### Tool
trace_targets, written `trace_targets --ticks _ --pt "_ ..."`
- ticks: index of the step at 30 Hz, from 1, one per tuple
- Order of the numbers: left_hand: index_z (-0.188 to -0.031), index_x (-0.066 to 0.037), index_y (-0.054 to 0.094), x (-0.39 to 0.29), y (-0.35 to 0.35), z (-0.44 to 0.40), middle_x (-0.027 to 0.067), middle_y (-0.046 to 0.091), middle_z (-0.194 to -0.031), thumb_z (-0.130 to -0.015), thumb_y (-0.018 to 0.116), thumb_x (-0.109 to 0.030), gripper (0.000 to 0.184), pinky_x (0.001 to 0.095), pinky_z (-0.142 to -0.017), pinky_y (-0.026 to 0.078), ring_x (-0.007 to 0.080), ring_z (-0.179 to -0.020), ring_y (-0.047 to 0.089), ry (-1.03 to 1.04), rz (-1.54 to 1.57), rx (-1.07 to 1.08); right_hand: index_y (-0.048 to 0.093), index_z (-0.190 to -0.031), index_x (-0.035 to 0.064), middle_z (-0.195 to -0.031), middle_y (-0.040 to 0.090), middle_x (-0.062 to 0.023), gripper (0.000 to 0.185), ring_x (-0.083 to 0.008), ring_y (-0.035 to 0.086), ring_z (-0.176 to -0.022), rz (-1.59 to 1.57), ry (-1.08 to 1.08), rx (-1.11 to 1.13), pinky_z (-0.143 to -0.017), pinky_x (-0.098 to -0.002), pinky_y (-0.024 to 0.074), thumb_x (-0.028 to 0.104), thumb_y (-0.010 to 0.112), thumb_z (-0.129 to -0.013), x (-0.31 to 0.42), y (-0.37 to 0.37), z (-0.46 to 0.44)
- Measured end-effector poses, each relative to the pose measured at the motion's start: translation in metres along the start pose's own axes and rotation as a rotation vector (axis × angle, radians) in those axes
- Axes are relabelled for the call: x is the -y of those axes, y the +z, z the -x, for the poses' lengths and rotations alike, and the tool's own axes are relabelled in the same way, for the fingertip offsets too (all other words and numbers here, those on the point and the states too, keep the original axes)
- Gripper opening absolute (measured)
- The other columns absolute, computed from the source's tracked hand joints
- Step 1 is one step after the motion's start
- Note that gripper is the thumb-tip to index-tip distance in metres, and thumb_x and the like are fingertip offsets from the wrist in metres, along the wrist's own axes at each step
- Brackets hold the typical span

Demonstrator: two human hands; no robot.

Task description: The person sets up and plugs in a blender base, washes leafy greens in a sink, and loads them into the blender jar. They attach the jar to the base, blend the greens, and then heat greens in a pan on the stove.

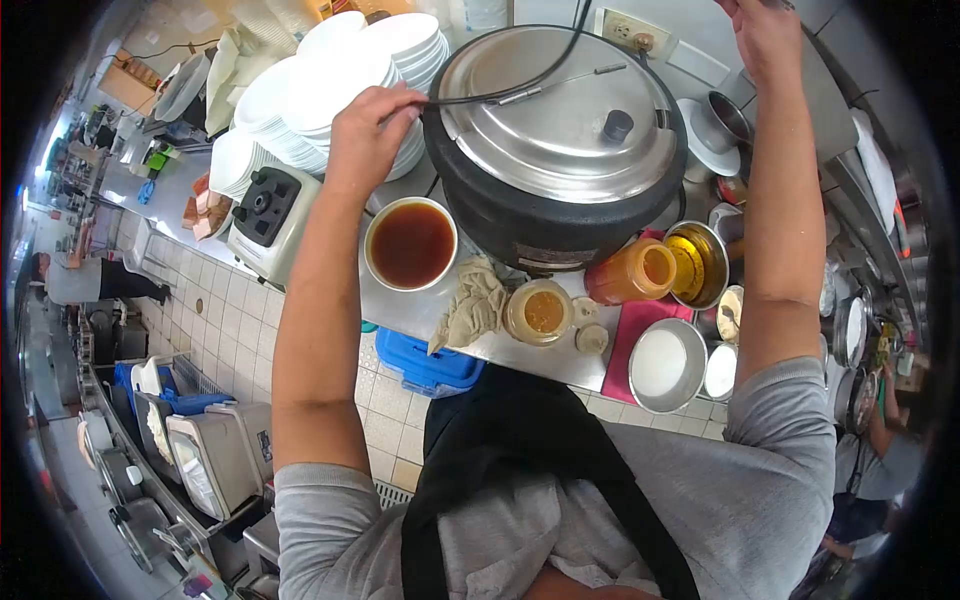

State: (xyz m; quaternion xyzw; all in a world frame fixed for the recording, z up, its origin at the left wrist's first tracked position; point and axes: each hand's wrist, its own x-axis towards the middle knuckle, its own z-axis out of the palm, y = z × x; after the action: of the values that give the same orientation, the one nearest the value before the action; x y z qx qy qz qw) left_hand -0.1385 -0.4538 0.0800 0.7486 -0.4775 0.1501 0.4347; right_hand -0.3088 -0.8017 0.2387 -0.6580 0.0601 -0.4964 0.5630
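Note:
My left hand [375, 138] is closed on a black power cord [540, 80]. From my fingers the cord runs right over the steel lid [560, 120] of a large black soup warmer [560, 220], then up out of the top of the view. My right hand [768, 40] is raised at the top edge, right of a wall outlet [630, 32]. Its fingers are curled and partly cut off by the frame; what they hold is too small to tell. Below my left hand stands a white bowl of brown liquid [411, 246].
Stacked white plates [345, 70] and a blender base [268, 215] stand at the left. Near the counter's front are a crumpled cloth [472, 305], open jars [540, 312], a bowl of oil [695, 262] and a pot of white contents [665, 365]. Other people work at both sides.

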Motion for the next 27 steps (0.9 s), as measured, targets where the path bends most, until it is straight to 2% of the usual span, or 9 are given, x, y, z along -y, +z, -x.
trace_targets --ticks 7,9,12,17,20,22,23,25,27 --pt "-0.107 -0.008 0.069 0.019 0.021 0.015 0.0129 0.07 -0.094 -0.082 0.065 -0.003 0.026 0.0327 -0.076 0.053 0.0261 -0.085 0.069 -0.308 -0.205 0.071 0.057 -0.104 -0.0043 -0.095 0.065 -0.0154 0.014 -0.0222 0.067 -0.084 0.104 0.108 0.059 -0.074 -0.031 0.0576 -0.001 0.055 -0.091 -0.028 -0.008 0.002" --pt "-0.124 -0.008 0.06 0.021 0.023 0.035 0.0138 0.07 -0.097 -0.084 0.065 -0.004 0.04 0.0313 -0.076 0.053 0.0205 -0.083 0.069 -0.491 -0.018 0.056 0.054 -0.108 -0.0057 -0.089 0.066 -0.0156 0.019 -0.0199 0.066 -0.073 0.463 0.212 0.21 -0.064 -0.0292 0.0565 0.003 0.055 -0.091 -0.033 -0.011 0.006" --pt "-0.138 -0.006 0.045 0.009 0.001 0.061 0.0125 0.069 -0.099 -0.087 0.064 -0.005 0.054 0.0276 -0.076 0.051 0.0142 -0.086 0.065 -0.641 0.17 -0.01 0.051 -0.111 -0.0058 -0.078 0.065 -0.0149 0.024 -0.0192 0.064 -0.057 0.471 0.277 0.29 -0.049 -0.0297 0.0538 0.004 0.054 -0.09 -0.078 -0.027 -0.012" --pt "-0.138 0.004 0.041 0.007 -0.047 0.141 0.0111 0.066 -0.102 -0.09 0.063 -0.008 0.054 0.022 -0.072 0.048 0.0106 -0.082 0.06 -0.84 0.342 -0.139 0.054 -0.104 -0.0057 -0.075 0.064 -0.0149 0.016 -0.0219 0.064 -0.054 0.361 0.304 0.025 -0.046 -0.032 0.0531 0.002 0.053 -0.089 -0.117 -0.021 -0.042" --pt "-0.136 0.004 0.044 -0.006 -0.07 0.205 0.0117 0.066 -0.102 -0.092 0.062 -0.011 0.05 0.0239 -0.073 0.051 0.0132 -0.084 0.063 -0.98 0.381 -0.227 0.057 -0.102 -0.0053 -0.076 0.066 -0.014 0.015 -0.0255 0.065 -0.058 0.565 0.154 -0.086 -0.049 -0.0351 0.0533 0.002 0.053 -0.089 -0.141 -0.025 -0.057" --pt "-0.133 0.003 0.045 -0.019 -0.084 0.249 0.0113 0.066 -0.101 -0.092 0.061 -0.012 0.046 0.0251 -0.075 0.053 0.0157 -0.086 0.064 -1.085 0.341 -0.295 0.049 -0.114 -0.003 -0.082 0.064 -0.0094 0.03 -0.0202 0.065 -0.065 0.778 0.208 0.234 -0.054 -0.0321 0.0529 0.021 0.051 -0.097 -0.193 -0.041 -0.075" --pt "-0.132 0.003 0.046 -0.027 -0.091 0.271 0.011 0.066 -0.1 -0.093 0.06 -0.012 0.045 0.0257 -0.076 0.054 0.0169 -0.087 0.065 -1.137 0.318 -0.321 0.049 -0.114 -0.003 -0.082 0.064 -0.0094 0.03 -0.0202 0.065 -0.065 0.782 0.207 0.234 -0.054 -0.0321 0.0529 0.021 0.051 -0.097 -0.188 -0.037 -0.07" --pt "-0.132 0.002 0.047 -0.033 -0.1 0.326 0.01 0.065 -0.099 -0.094 0.058 -0.013 0.043 0.0259 -0.073 0.054 0.0177 -0.086 0.065 -1.217 0.3 -0.382 0.051 -0.105 -0.0036 -0.079 0.067 -0.0119 0.026 -0.02 0.065 -0.06 0.636 0.495 0.328 -0.056 -0.032 0.0548 0.019 0.056 -0.093 -0.169 -0.021 -0.049" --pt "-0.133 0.0 0.047 -0.041 -0.104 0.379 0.0099 0.065 -0.099 -0.092 0.059 -0.011 0.044 0.0267 -0.069 0.054 0.0181 -0.084 0.066 -1.304 0.324 -0.475 0.053 -0.102 -0.0049 -0.082 0.067 -0.0138 0.023 -0.0178 0.066 -0.064 0.61 0.509 0.342 -0.057 -0.0291 0.0549 0.015 0.056 -0.091 -0.185 -0.022 -0.047"
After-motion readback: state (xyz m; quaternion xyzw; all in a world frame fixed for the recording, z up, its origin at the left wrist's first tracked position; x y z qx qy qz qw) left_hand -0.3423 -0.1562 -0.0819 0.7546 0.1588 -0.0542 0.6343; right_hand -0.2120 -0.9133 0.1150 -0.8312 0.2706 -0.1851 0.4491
